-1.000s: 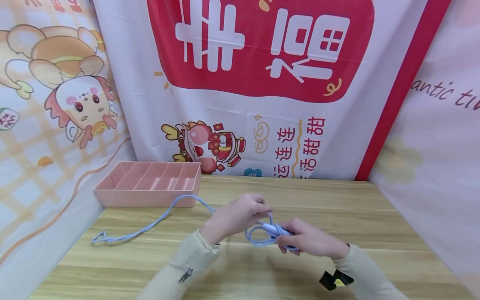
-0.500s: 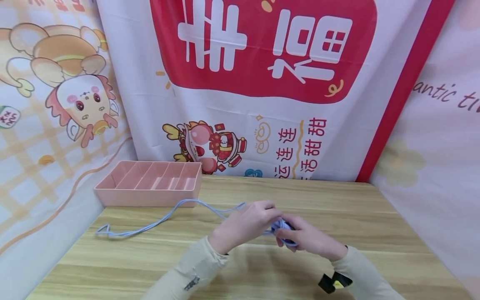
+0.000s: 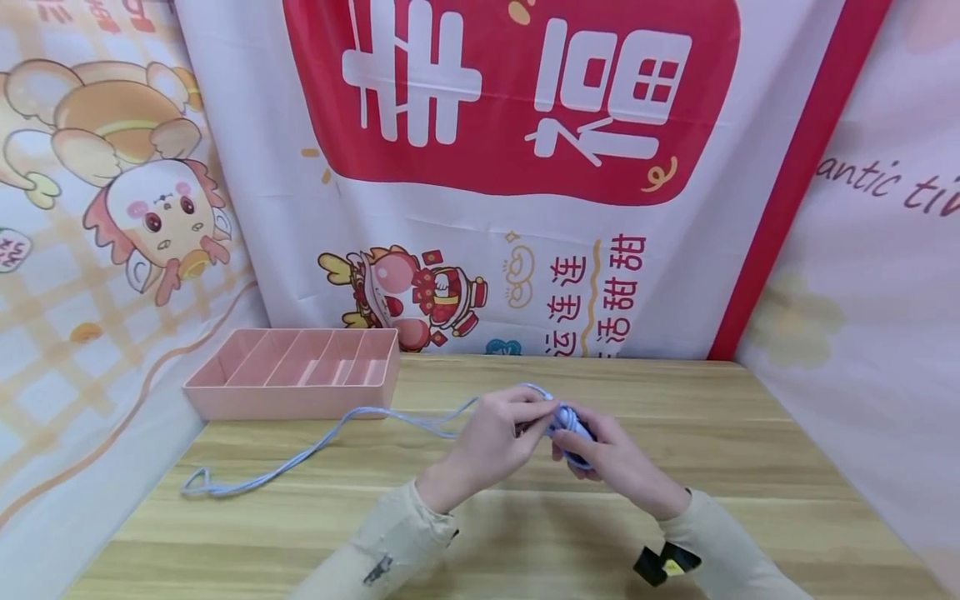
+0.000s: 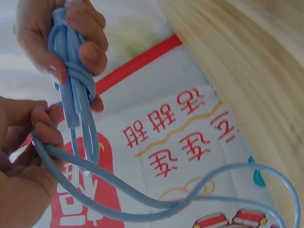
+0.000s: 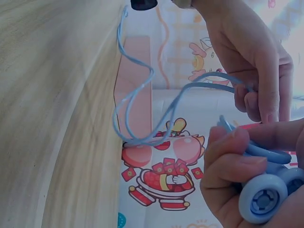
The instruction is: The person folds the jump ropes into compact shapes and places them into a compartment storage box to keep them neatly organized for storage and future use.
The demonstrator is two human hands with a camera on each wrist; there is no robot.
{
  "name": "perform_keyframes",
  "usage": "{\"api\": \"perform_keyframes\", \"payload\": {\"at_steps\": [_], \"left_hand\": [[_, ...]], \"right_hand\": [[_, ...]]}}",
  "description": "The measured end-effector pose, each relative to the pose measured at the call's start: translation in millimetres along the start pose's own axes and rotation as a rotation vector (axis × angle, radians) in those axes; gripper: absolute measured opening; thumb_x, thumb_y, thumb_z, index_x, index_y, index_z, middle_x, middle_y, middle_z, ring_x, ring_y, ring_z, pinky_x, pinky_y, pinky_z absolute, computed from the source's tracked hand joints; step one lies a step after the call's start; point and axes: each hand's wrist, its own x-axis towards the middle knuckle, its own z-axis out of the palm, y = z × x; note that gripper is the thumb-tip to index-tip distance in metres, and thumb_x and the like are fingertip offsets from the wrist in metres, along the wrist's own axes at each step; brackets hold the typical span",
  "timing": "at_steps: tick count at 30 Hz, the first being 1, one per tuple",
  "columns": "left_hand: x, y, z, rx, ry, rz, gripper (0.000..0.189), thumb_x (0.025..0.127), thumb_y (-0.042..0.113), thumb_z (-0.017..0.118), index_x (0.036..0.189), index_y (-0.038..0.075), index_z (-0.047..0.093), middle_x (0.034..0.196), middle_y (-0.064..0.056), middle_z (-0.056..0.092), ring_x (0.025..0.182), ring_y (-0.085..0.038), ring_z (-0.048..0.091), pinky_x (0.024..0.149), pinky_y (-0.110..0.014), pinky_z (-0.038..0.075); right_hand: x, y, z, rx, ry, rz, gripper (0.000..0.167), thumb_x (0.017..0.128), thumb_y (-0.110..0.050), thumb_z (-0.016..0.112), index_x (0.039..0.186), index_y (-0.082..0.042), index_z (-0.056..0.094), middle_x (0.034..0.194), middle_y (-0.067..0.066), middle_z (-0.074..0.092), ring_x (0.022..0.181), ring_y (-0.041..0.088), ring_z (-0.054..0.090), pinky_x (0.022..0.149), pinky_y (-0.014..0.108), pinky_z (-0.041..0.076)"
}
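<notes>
A light-blue jump rope has its handles point(image 4: 70, 111) bundled together, with several turns of cord wound round them. My right hand point(image 3: 611, 454) grips this bundle above the table; the round handle ends point(image 5: 262, 198) face the right wrist camera. Close on its left, my left hand point(image 3: 497, 440) pinches the doubled cord point(image 4: 109, 178) between thumb and fingers, the fingertips right beside the bundle. From there the loose cord point(image 3: 300, 454) trails left across the table, ending in a small bend at the left. Part of the handles is hidden inside my right hand.
A pink box point(image 3: 288, 403) with several compartments stands at the table's back left, the cord passing in front of it. Printed cloths point(image 3: 480, 217) hang behind and on both sides of the wooden table point(image 3: 720, 425).
My left hand has swung over the bundle and back to its left, drawing cord round the handles. The loose loop beside them is gone. My right hand has tilted the handles more upright.
</notes>
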Motion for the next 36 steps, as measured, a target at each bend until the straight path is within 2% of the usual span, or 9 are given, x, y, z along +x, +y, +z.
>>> {"api": "perform_keyframes", "payload": {"at_steps": [3, 6, 9, 14, 20, 27, 29, 34, 36], "left_hand": [[-1.2, 1.9, -1.4, -0.076, 0.024, -0.114, 0.017, 0.086, -0.002, 0.074, 0.103, -0.002, 0.075, 0.093, -0.006, 0.071, 0.08, -0.007, 0.064, 0.067, -0.017, 0.052], [-2.1, 1.7, -2.6, -0.122, 0.004, -0.169, 0.012, 0.088, 0.0, 0.073, 0.1, 0.0, 0.076, 0.081, 0.0, 0.069, 0.069, -0.003, 0.061, 0.057, -0.018, 0.05], [-3.8, 0.1, -1.0, -0.094, -0.047, -0.16, 0.008, 0.091, 0.001, 0.07, 0.096, 0.002, 0.076, 0.071, 0.005, 0.061, 0.061, -0.001, 0.053, 0.052, -0.017, 0.046], [-6.0, -6.1, 2.2, -0.012, -0.1, -0.124, 0.014, 0.093, 0.0, 0.066, 0.104, 0.0, 0.074, 0.078, -0.002, 0.063, 0.065, -0.005, 0.05, 0.055, -0.014, 0.043], [-6.2, -10.4, 2.5, -0.026, -0.092, -0.11, 0.017, 0.096, 0.001, 0.063, 0.109, 0.0, 0.073, 0.085, -0.003, 0.064, 0.069, -0.007, 0.051, 0.057, -0.016, 0.044], [-5.5, -9.5, 4.6, -0.078, -0.073, -0.131, 0.02, 0.101, 0.011, 0.058, 0.09, 0.009, 0.074, 0.076, 0.005, 0.056, 0.062, -0.006, 0.046, 0.051, -0.019, 0.039], [-5.2, -7.9, 5.3, -0.126, -0.074, -0.196, 0.026, 0.102, 0.017, 0.056, 0.082, 0.012, 0.071, 0.073, 0.006, 0.055, 0.06, -0.006, 0.046, 0.05, -0.021, 0.039], [-4.5, -5.1, 3.8, -0.27, -0.019, -0.463, 0.038, 0.1, 0.032, 0.059, 0.067, 0.017, 0.068, 0.062, 0.006, 0.054, 0.053, -0.009, 0.041, 0.046, -0.025, 0.032], [-4.3, -4.8, 1.7, -0.308, -0.006, -0.542, 0.039, 0.099, 0.037, 0.061, 0.066, 0.017, 0.069, 0.061, 0.005, 0.055, 0.054, -0.01, 0.039, 0.047, -0.026, 0.032]], "right_hand": [[1.3, -1.3, 2.4, 0.005, 0.043, -0.016, 0.033, 0.105, -0.022, 0.052, 0.132, -0.003, 0.051, 0.095, 0.024, 0.06, 0.062, 0.018, 0.048, 0.047, 0.024, 0.039], [2.3, -0.5, 4.5, 0.031, 0.086, -0.041, 0.03, 0.104, -0.021, 0.053, 0.127, -0.002, 0.052, 0.094, 0.024, 0.059, 0.061, 0.018, 0.048, 0.046, 0.022, 0.039], [1.1, 1.4, 4.8, 0.05, 0.107, -0.071, 0.027, 0.104, -0.019, 0.053, 0.124, 0.0, 0.054, 0.092, 0.025, 0.059, 0.059, 0.017, 0.048, 0.044, 0.021, 0.037], [1.0, 3.8, 3.2, 0.063, 0.122, -0.071, 0.026, 0.104, -0.022, 0.053, 0.12, -0.002, 0.056, 0.092, 0.025, 0.058, 0.058, 0.017, 0.047, 0.044, 0.022, 0.035], [2.8, 4.0, 2.5, 0.092, 0.125, -0.055, 0.027, 0.104, -0.023, 0.053, 0.12, -0.001, 0.055, 0.093, 0.025, 0.058, 0.059, 0.018, 0.048, 0.045, 0.022, 0.037], [1.5, 3.0, 3.9, 0.085, 0.151, -0.044, 0.028, 0.103, -0.025, 0.055, 0.12, -0.003, 0.056, 0.095, 0.026, 0.058, 0.06, 0.017, 0.049, 0.046, 0.021, 0.037], [0.9, 2.6, 4.4, 0.077, 0.162, -0.058, 0.028, 0.103, -0.024, 0.055, 0.121, -0.003, 0.055, 0.097, 0.028, 0.057, 0.061, 0.017, 0.049, 0.046, 0.022, 0.038], [1.1, 0.0, 5.6, 0.041, 0.18, -0.144, 0.027, 0.103, -0.019, 0.054, 0.125, -0.001, 0.054, 0.096, 0.026, 0.059, 0.061, 0.017, 0.05, 0.044, 0.026, 0.038], [1.7, -1.0, 6.2, 0.031, 0.182, -0.169, 0.026, 0.103, -0.018, 0.054, 0.124, -0.001, 0.054, 0.095, 0.025, 0.059, 0.061, 0.018, 0.049, 0.043, 0.027, 0.038]]}}
